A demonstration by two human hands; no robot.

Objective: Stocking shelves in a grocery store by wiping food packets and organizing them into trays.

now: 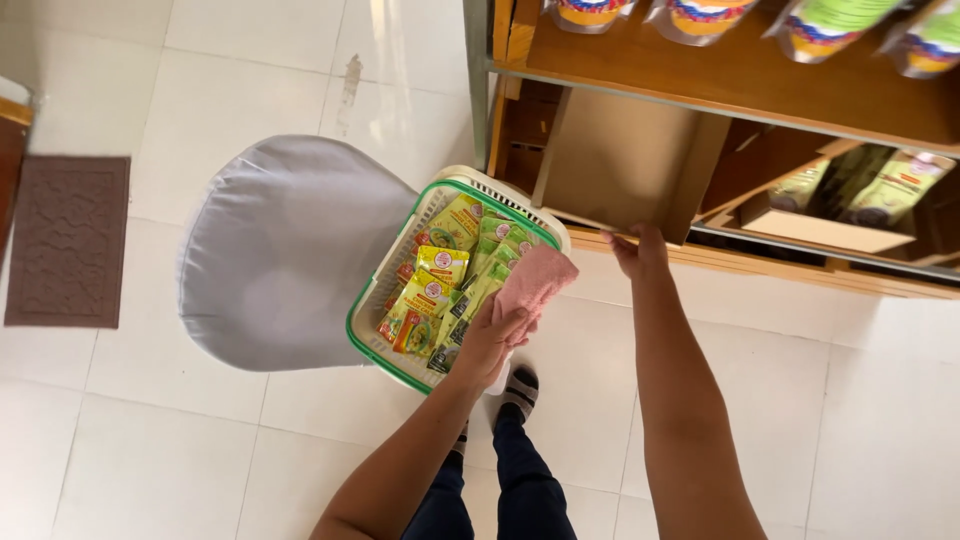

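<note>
Left hand [492,338]: fingers clamped on pink cloth [535,281], over basket [392,300] rim beside sachets [440,285] | Right hand [638,250]: fingers closed on cardboard box [620,160] lower edge, box in shelf [740,75], up-right of cloth.

Grey cushioned chair [280,250] at centre-left on white tiled floor [150,440]. Brown doormat [68,240] at 9 o'clock. Wooden shelf [740,75] at 1 o'clock bearing sealed pouches [700,15]; lower tier holds green packets [895,190] at 3 o'clock.

Left hand [497,335] clenched, low; right hand [640,250] extended forward, gripping.
</note>
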